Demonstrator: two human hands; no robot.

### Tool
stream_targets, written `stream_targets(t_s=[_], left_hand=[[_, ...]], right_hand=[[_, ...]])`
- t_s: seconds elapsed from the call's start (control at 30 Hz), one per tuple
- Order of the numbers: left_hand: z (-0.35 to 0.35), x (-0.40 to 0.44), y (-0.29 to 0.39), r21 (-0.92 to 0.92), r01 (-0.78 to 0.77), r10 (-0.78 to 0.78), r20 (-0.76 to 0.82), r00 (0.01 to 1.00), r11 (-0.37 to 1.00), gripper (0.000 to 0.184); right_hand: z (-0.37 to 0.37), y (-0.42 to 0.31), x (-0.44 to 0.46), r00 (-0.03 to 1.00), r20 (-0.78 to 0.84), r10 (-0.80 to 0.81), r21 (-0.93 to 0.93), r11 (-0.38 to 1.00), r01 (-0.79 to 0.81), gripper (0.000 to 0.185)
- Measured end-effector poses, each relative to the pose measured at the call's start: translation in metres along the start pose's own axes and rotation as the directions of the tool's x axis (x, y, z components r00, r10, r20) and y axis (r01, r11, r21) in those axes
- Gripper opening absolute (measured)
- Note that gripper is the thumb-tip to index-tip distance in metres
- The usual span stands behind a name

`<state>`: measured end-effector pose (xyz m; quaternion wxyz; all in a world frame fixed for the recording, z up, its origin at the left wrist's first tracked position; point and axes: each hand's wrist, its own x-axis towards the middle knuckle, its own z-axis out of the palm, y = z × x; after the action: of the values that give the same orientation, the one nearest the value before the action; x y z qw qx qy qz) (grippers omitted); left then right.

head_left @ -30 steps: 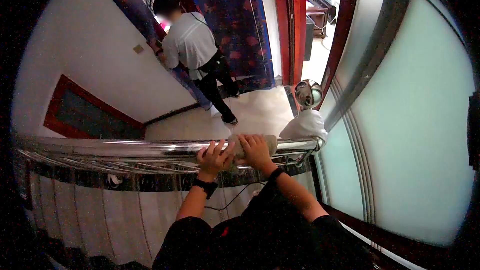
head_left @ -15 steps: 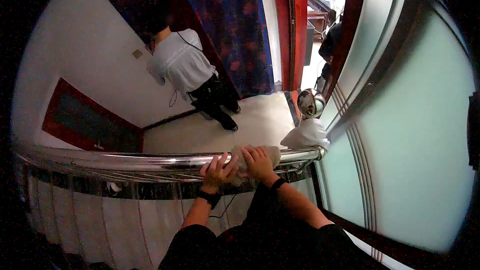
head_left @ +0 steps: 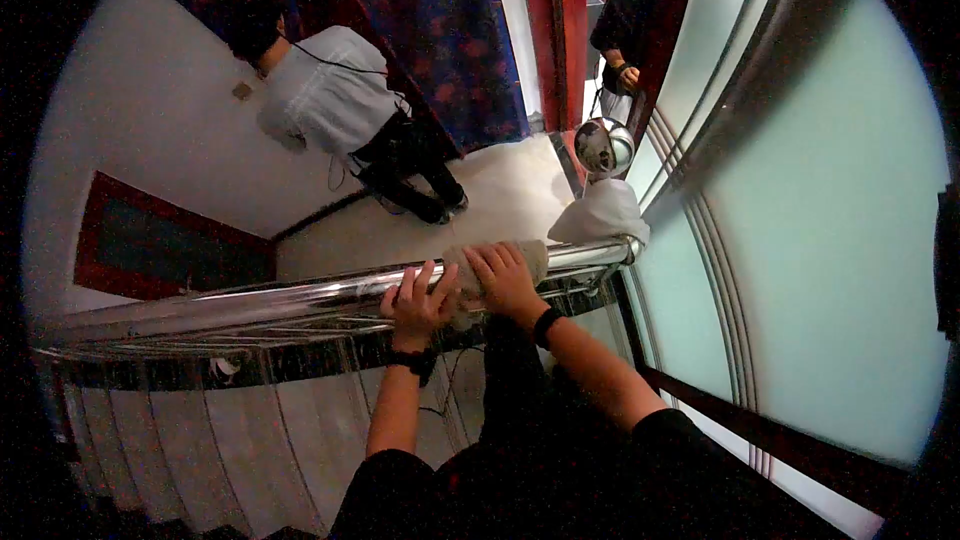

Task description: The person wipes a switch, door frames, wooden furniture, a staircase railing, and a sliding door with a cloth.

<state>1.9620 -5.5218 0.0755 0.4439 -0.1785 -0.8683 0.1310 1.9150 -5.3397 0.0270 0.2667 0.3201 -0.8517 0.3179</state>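
My right hand (head_left: 503, 280) is closed over a beige cloth (head_left: 535, 256) wrapped across the shiny steel handrail (head_left: 290, 300). The cloth bunches between and below my hands, covering part of the rail. Just to the left, my left hand (head_left: 420, 304) rests on the handrail with its fingers spread, beside the cloth's left edge. Whether those fingertips also touch the cloth is hard to see.
A white cloth (head_left: 605, 212) hangs at the rail's right end, under a steel ball (head_left: 605, 147). Frosted glass panels (head_left: 820, 240) stand to the right. A person in a grey shirt (head_left: 335, 90) faces the wall; another person (head_left: 628, 25) is beyond the doorway. Stairs (head_left: 250, 440) lie below left.
The view has shifted, and the handrail now slants more. Both hands remain on the rail, the right one on the cloth. The person in the doorway shows more, with a hand visible.
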Motion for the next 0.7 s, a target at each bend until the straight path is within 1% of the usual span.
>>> stream_targets(t_s=[0.1,0.13,0.17,0.2,0.23,0.33,0.4,0.5,0.53,0.6,0.63,0.7], left_hand=[[0.001,-0.001,0.006,-0.038,0.024,-0.024,0.008,1.000,0.999,0.029],[0.000,-0.001,0.011,-0.039,0.074,-0.073,0.027,0.997,0.997,0.028],[-0.002,-0.001,0.015,-0.035,0.122,-0.120,0.045,0.992,0.992,0.027],[-0.004,0.002,0.017,-0.031,0.128,-0.127,0.040,0.991,0.991,0.026],[-0.004,0.001,0.018,-0.022,0.135,-0.134,0.041,0.990,0.991,0.026],[0.004,-0.001,0.018,-0.057,0.140,-0.142,-0.019,0.990,0.988,0.028],[0.005,-0.003,0.017,-0.036,0.138,-0.139,-0.021,0.990,0.990,0.028],[0.004,-0.001,0.018,-0.012,0.139,-0.139,-0.027,0.990,0.990,0.029],[0.003,0.000,0.018,-0.031,0.150,-0.151,-0.014,0.989,0.988,0.029],[-0.002,0.002,0.022,-0.033,0.173,-0.173,0.002,0.985,0.984,0.030],[-0.006,0.003,0.023,-0.038,0.183,-0.182,0.026,0.983,0.982,0.030],[-0.008,0.005,0.023,-0.054,0.196,-0.192,0.072,0.979,0.979,0.030]], right_hand=[[-0.003,0.000,-0.003,1.000,0.019,0.000,0.007,1.000,0.000,0.088],[-0.004,0.001,-0.003,1.000,0.026,-0.004,0.009,1.000,0.003,0.088],[-0.004,0.001,-0.003,0.997,0.081,0.017,0.000,1.000,-0.017,0.087],[-0.004,0.000,-0.002,0.990,0.135,0.036,-0.008,0.999,-0.035,0.085],[-0.004,-0.001,-0.001,0.990,0.138,0.026,-0.002,1.000,-0.026,0.085],[-0.004,0.000,0.001,0.991,0.134,0.027,0.047,0.998,-0.034,0.086],[-0.003,0.000,0.000,0.996,0.080,0.036,0.032,0.999,-0.039,0.089],[-0.002,0.001,0.001,0.998,0.058,0.029,0.030,0.999,-0.030,0.088],[-0.002,0.002,0.003,0.998,0.055,0.015,0.038,0.999,-0.017,0.088],[-0.001,0.003,0.000,0.988,0.140,0.057,0.050,0.997,-0.065,0.082],[0.000,0.004,-0.002,0.989,0.141,0.043,0.063,0.997,-0.052,0.082],[0.004,0.005,-0.003,0.999,0.045,0.013,0.030,0.999,-0.015,0.086]])
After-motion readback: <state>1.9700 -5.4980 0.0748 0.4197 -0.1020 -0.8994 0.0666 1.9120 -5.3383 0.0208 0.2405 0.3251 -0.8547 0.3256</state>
